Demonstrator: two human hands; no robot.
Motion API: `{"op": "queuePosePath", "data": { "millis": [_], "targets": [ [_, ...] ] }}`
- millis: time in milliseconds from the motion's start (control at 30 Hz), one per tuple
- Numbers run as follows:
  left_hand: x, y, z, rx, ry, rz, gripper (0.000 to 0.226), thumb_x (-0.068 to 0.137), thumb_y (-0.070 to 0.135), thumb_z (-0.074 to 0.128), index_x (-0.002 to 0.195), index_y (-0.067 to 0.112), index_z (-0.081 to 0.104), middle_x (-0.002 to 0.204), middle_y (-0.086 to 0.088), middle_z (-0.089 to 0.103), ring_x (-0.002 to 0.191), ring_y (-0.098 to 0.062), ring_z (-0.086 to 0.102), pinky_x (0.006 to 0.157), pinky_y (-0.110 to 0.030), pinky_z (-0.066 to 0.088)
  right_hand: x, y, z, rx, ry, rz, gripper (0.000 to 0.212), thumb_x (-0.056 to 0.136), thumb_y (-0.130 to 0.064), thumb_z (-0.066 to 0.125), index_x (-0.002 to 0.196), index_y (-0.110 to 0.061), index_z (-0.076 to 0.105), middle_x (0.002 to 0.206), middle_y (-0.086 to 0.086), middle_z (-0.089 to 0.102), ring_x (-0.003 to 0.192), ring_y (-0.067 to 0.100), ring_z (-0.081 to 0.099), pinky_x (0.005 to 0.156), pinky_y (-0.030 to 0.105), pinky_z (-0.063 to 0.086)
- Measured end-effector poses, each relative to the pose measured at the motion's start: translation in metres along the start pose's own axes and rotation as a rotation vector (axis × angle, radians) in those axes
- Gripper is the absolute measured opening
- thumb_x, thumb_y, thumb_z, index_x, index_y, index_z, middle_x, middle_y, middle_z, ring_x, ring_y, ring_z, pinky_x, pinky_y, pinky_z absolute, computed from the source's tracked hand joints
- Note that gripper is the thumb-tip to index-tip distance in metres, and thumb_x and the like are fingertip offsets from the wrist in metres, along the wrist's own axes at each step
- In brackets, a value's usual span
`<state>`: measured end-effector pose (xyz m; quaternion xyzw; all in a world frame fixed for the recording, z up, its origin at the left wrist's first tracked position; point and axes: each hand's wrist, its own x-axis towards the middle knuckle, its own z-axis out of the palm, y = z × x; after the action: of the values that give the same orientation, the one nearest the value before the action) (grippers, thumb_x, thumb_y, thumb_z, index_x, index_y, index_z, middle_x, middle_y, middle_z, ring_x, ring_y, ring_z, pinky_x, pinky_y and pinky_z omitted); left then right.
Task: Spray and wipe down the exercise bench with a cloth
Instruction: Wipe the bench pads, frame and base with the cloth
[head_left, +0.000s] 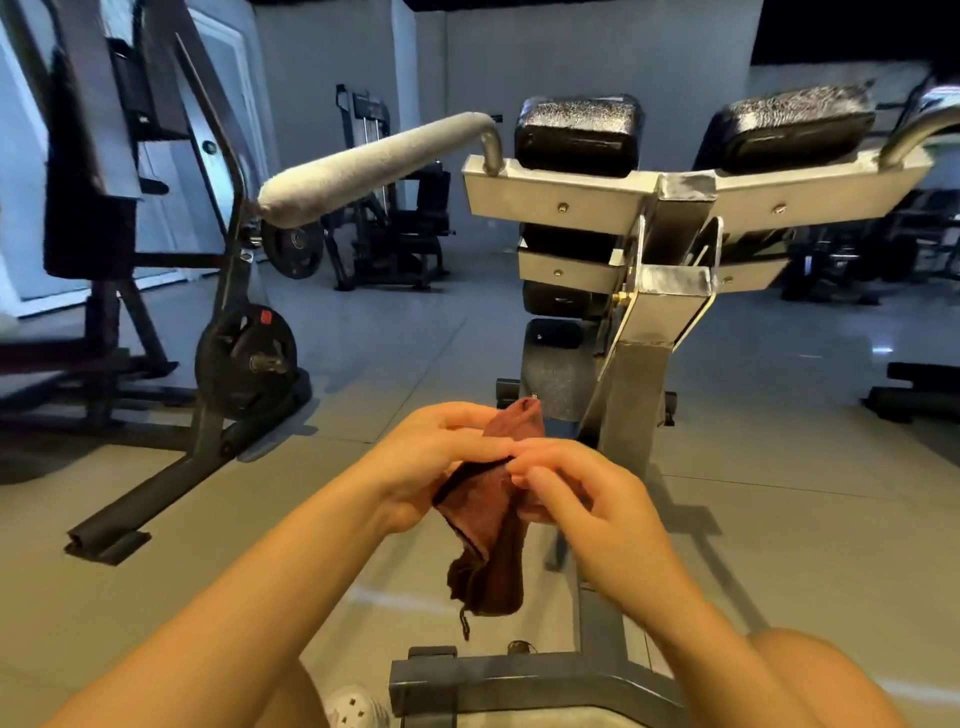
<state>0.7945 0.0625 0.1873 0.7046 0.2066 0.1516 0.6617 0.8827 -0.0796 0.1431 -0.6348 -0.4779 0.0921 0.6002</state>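
Note:
A dark red-brown cloth (485, 540) hangs between my two hands in front of me, its lower end bunched and dangling. My left hand (431, 457) grips its upper edge from the left. My right hand (576, 493) pinches the same edge from the right, fingers curled. Ahead stands the exercise bench (654, 291), a silver metal frame with two black pads (576, 135) on top whose upper faces look speckled with wet droplets. A grey foam-covered handle (374, 161) sticks out to its left. No spray bottle is in view.
A plate-loaded machine with black weight plates (244, 358) stands at the left, its foot bar (145, 504) reaching across the grey floor. More machines line the back wall. A dark base frame (498, 680) lies just below my hands, between my knees.

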Motion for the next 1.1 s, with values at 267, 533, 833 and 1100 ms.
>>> {"op": "queuePosePath", "data": {
  "millis": [267, 533, 833, 1100],
  "targets": [
    [-0.037, 0.059, -0.016, 0.559, 0.092, 0.507, 0.014, 0.088, 0.008, 0.067, 0.092, 0.021, 0.072, 0.087, 0.011, 0.071, 0.086, -0.007, 0.067, 0.081, -0.022, 0.053, 0.046, -0.048, -0.028, 0.298, -0.172, 0.212, 0.02, 0.092, -0.004, 0.06, 0.11, -0.008, 0.065, 0.086, 0.009, 0.068, 0.042, 0.015, 0.051, 0.038, 0.023, 0.041],
    [-0.062, 0.117, -0.059, 1.018, 0.758, 0.897, 0.018, 0.082, 0.05, 0.068, 0.095, 0.039, 0.064, 0.073, 0.018, 0.063, 0.061, 0.005, 0.053, 0.058, -0.022, 0.046, 0.121, -0.124, 0.005, 0.325, 0.097, -0.296, 0.016, 0.087, -0.005, 0.068, 0.085, -0.013, 0.054, 0.082, 0.017, 0.066, 0.056, 0.021, 0.066, 0.051, 0.029, 0.055],
    [-0.033, 0.14, -0.124, 0.559, 0.826, 0.564, 0.04, 0.089, 0.025, 0.066, 0.125, 0.037, 0.052, 0.107, 0.014, 0.064, 0.097, -0.001, 0.062, 0.073, -0.018, 0.048, 0.205, -0.12, 0.081, -0.314, -0.006, -0.951, 0.036, 0.096, -0.042, 0.05, 0.117, -0.019, 0.069, 0.121, -0.004, 0.061, 0.112, 0.012, 0.053, 0.1, 0.03, 0.038],
    [0.001, 0.147, -0.106, 0.864, 0.782, 0.883, 0.035, 0.088, 0.057, 0.042, 0.123, 0.054, 0.043, 0.126, 0.047, 0.037, 0.122, 0.023, 0.029, 0.094, 0.005, 0.021, 0.319, -0.08, 0.043, -0.157, 0.137, -0.858, 0.032, 0.097, -0.019, 0.043, 0.086, -0.011, 0.072, 0.096, 0.0, 0.065, 0.095, 0.012, 0.059, 0.087, 0.039, 0.048]
  ]
}}
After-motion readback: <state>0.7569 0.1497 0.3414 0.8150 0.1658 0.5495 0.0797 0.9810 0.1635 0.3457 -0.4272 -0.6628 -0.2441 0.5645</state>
